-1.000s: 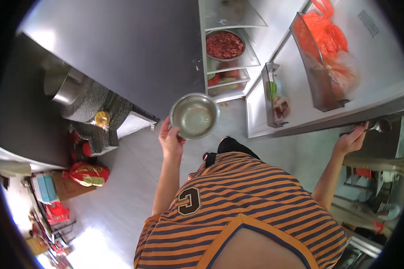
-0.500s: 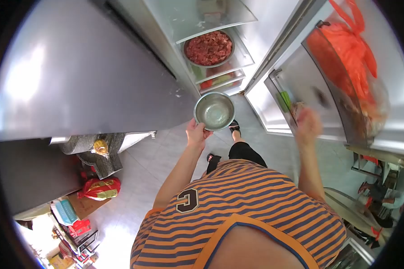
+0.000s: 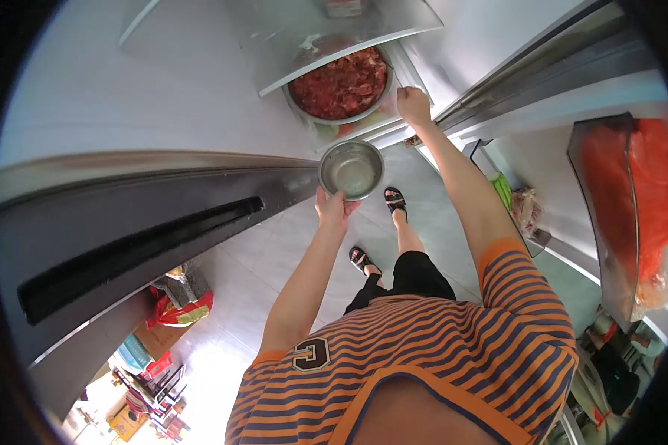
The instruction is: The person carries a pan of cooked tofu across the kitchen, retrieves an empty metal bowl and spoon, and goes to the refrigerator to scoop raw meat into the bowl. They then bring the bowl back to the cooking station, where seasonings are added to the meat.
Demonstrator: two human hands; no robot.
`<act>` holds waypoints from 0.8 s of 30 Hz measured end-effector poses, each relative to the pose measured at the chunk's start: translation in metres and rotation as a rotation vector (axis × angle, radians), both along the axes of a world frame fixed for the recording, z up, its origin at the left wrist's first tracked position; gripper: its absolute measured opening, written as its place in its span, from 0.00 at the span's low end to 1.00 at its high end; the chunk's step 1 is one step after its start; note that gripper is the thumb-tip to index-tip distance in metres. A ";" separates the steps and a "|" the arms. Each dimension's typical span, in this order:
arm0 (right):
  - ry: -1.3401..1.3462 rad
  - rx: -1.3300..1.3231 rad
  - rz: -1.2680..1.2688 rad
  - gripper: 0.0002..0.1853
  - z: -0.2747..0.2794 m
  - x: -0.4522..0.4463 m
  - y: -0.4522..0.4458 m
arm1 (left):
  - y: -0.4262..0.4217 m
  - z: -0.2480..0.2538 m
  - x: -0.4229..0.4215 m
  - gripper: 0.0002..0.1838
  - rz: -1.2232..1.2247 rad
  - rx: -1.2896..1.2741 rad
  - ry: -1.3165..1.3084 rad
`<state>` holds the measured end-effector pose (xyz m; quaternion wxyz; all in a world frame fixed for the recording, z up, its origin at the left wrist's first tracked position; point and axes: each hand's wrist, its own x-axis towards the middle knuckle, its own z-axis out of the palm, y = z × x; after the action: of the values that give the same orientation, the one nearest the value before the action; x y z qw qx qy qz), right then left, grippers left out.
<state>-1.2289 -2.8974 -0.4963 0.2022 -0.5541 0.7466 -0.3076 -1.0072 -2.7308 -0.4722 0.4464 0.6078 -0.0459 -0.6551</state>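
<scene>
Watching through the head camera, I have the open fridge (image 3: 490,44) filling the top of the view. Its upper glass shelf (image 3: 308,41) overhangs the large bowl (image 3: 334,121) below, hiding its back part. I judge a knuckle could catch that shelf's front edge if a lift came too high. The bowl sits at the front edge of its own shelf, heaped with red meat (image 3: 341,85); a hard sideways pull could drag it forward, and loose pieces might drop to the floor.

The small bowl (image 3: 351,169) hangs just outside the fridge's lower front edge. The left hand (image 3: 336,208) pinches its near rim, thumb against fingers; one-sided support could let it tip under a load. The right hand (image 3: 413,104), by the shelf's right front corner, is curled into a fist, seemingly round a thin utensil (image 3: 393,74) whose far end I cannot make out.
</scene>
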 end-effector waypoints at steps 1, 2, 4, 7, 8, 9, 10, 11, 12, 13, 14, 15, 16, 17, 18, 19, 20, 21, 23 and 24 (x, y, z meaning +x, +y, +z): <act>-0.017 0.015 -0.028 0.16 -0.012 -0.004 -0.013 | 0.002 -0.001 -0.001 0.31 0.000 0.001 -0.004; -0.020 0.014 -0.026 0.16 -0.012 -0.003 -0.022 | 0.004 -0.004 -0.003 0.31 -0.001 0.015 -0.035; -0.179 0.053 0.046 0.17 -0.014 0.005 -0.039 | 0.005 -0.010 -0.004 0.32 0.002 0.035 -0.068; -0.108 -0.009 -0.093 0.16 -0.038 0.019 -0.051 | 0.014 -0.022 0.002 0.32 -0.111 -0.059 -0.041; -0.048 -0.072 -0.150 0.16 -0.041 0.022 -0.050 | 0.016 -0.019 0.001 0.32 -0.090 -0.057 -0.043; -0.054 -0.068 -0.146 0.16 -0.043 0.021 -0.049 | 0.016 -0.016 0.002 0.32 -0.069 -0.060 -0.046; -0.111 -0.114 -0.231 0.15 -0.043 0.019 -0.051 | 0.015 -0.012 0.002 0.32 -0.062 -0.061 -0.051; -0.169 -0.156 -0.313 0.14 -0.044 0.016 -0.051 | 0.017 -0.009 0.003 0.30 -0.053 -0.059 -0.055; -0.175 -0.149 -0.302 0.14 -0.044 0.012 -0.050 | 0.021 -0.009 0.005 0.28 -0.043 -0.055 -0.061; -0.162 -0.107 -0.266 0.14 -0.042 0.006 -0.049 | 0.024 -0.010 0.007 0.28 -0.034 -0.051 -0.067; -0.148 -0.069 -0.232 0.14 -0.048 0.001 -0.050 | 0.026 -0.010 0.009 0.28 -0.061 -0.055 -0.075; -0.157 -0.125 -0.197 0.15 -0.054 0.000 -0.052 | 0.027 -0.011 0.009 0.27 -0.088 -0.060 -0.081; -0.159 -0.123 -0.191 0.15 -0.061 0.001 -0.054 | 0.028 -0.013 0.008 0.27 -0.083 -0.059 -0.083; -0.252 -0.111 -0.196 0.15 -0.065 0.002 -0.054 | 0.030 -0.012 0.006 0.27 -0.072 -0.071 -0.102; -0.344 -0.097 -0.202 0.15 -0.070 0.002 -0.053 | 0.032 -0.012 0.004 0.27 -0.063 -0.082 -0.120; -0.341 -0.095 -0.198 0.15 -0.075 0.003 -0.050 | 0.032 -0.013 0.002 0.27 -0.059 -0.080 -0.117; -0.407 -0.126 -0.218 0.15 -0.078 0.007 -0.045 | 0.033 -0.015 0.002 0.28 -0.062 -0.088 -0.106; -0.474 -0.159 -0.238 0.15 -0.081 0.010 -0.040 | 0.032 -0.016 0.003 0.28 -0.065 -0.096 -0.096; -0.595 -0.173 -0.226 0.15 -0.092 0.013 -0.030 | 0.032 -0.020 0.003 0.30 -0.061 -0.099 -0.091; -0.718 -0.188 -0.212 0.15 -0.084 0.015 -0.025 | 0.029 -0.020 0.002 0.31 -0.056 -0.104 -0.088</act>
<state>-1.2142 -2.9225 -0.5799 0.3662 -0.3471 0.6500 -0.5682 -1.0048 -2.7014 -0.4920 0.4567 0.6104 -0.1165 -0.6366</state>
